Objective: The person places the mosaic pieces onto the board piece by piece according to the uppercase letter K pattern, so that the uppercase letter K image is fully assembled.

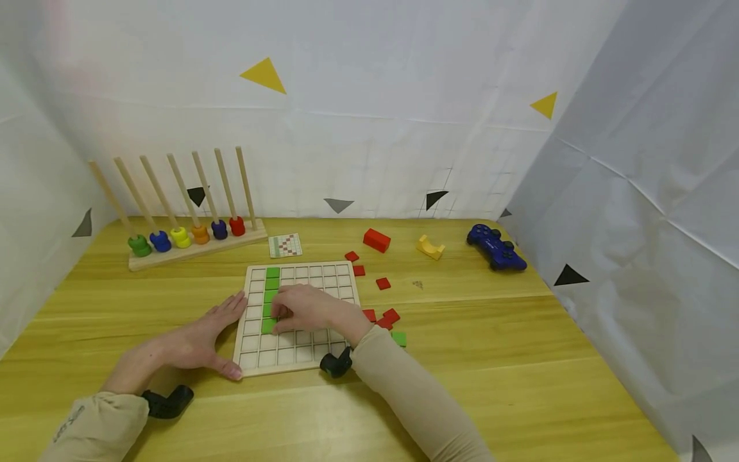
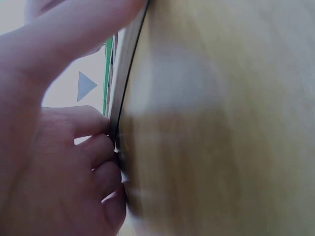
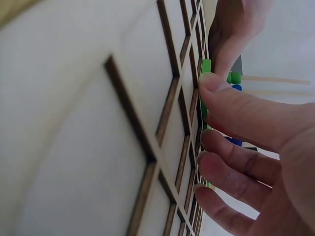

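A pale wooden grid board (image 1: 288, 360) lies on the table with a column of green tiles near its left side. My right hand (image 1: 308, 311) is over the board, fingers bent, pinching a green tile (image 1: 268, 326) low in that column. In the right wrist view the thumb lies on the green tile (image 3: 205, 66), its fingertips close to the grid. My left hand (image 1: 199, 337) rests at the board's left edge, fingers extended along it and thumb by the near corner. The left wrist view shows that hand (image 2: 59, 162) against the board's side (image 2: 125, 73).
Red tiles (image 1: 383, 283) and a green tile (image 1: 399, 339) lie right of the board. Behind stand a pegged rack (image 1: 196, 247) with colored beads, a pattern card (image 1: 285, 246), a red block (image 1: 377, 240), a yellow curved block (image 1: 430, 248) and a blue game controller (image 1: 495, 247).
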Available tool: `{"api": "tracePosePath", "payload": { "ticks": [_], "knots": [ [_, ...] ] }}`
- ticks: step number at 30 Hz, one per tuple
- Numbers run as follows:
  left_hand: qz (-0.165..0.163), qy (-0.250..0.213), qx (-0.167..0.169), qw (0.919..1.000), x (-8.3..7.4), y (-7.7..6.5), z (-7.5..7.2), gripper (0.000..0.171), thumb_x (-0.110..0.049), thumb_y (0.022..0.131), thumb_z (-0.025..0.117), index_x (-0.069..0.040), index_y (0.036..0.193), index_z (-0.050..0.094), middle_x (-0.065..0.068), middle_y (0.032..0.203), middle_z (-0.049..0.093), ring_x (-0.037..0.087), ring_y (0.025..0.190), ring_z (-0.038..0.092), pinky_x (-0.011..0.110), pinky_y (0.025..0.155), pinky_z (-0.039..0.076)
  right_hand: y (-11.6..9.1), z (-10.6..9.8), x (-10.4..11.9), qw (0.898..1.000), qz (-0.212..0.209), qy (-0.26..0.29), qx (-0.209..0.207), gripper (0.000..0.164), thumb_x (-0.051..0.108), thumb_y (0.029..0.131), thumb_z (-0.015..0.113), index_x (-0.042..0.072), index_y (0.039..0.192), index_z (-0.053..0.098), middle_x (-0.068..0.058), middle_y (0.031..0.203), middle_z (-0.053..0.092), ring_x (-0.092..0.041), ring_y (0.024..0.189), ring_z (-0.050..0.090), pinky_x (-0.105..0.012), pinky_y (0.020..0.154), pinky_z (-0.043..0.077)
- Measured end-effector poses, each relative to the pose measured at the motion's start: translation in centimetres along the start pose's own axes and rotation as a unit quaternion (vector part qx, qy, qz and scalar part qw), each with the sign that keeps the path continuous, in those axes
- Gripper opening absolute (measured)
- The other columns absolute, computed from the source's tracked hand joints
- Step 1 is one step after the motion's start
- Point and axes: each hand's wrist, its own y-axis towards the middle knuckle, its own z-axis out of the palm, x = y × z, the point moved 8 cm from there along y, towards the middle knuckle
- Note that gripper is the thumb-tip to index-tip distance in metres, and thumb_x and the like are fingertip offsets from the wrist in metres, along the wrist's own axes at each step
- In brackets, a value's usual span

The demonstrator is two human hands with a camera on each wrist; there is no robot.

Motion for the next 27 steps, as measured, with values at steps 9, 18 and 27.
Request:
{"api": "tracePosePath", "payload": {
  "ticks": [9, 18, 27],
  "knots": [
    [-0.003, 0.003, 0.0, 1.0, -0.05, 0.04, 0.01, 0.131, -0.046, 0.069, 0.088, 0.006, 0.157, 0.007, 0.027, 0.165, -0.005, 0.049, 0.15, -0.005, 0.07, 0.116, 0.002, -0.02, -0.03, -0.21, 1.0, 0.011, 0.007, -0.006, 0.024, 0.037, 0.093, 0.071, 0.018, 0.106, 0.069, 0.009, 0.099, 0.06, -0.002, 0.087, 0.055, -0.013, 0.077, 0.045],
    [-0.007, 0.003, 0.002, 1.0, 0.01, 0.01, -0.02, 0.131, -0.046, 0.07, 0.088, 0.006, 0.157, 0.007, 0.027, 0.165, -0.006, 0.05, 0.15, -0.006, 0.071, 0.116, 0.002, 0.0, -0.11, -0.52, 1.0, 0.026, 0.003, -0.002, 0.024, 0.039, 0.092, 0.072, 0.018, 0.106, 0.068, 0.01, 0.099, 0.06, -0.002, 0.088, 0.055, -0.014, 0.079, 0.045],
    [-0.009, 0.001, 0.004, 0.9999, -0.01, 0.07, -0.03, 0.131, -0.047, 0.07, 0.088, 0.005, 0.158, 0.006, 0.026, 0.165, -0.006, 0.049, 0.15, -0.006, 0.071, 0.116, 0.002, -0.1, -0.27, -0.3, 0.999, 0.035, 0.001, 0.001, 0.022, 0.035, 0.094, 0.071, 0.017, 0.105, 0.068, 0.009, 0.097, 0.059, -0.004, 0.086, 0.054, -0.014, 0.077, 0.045]
  ]
}}
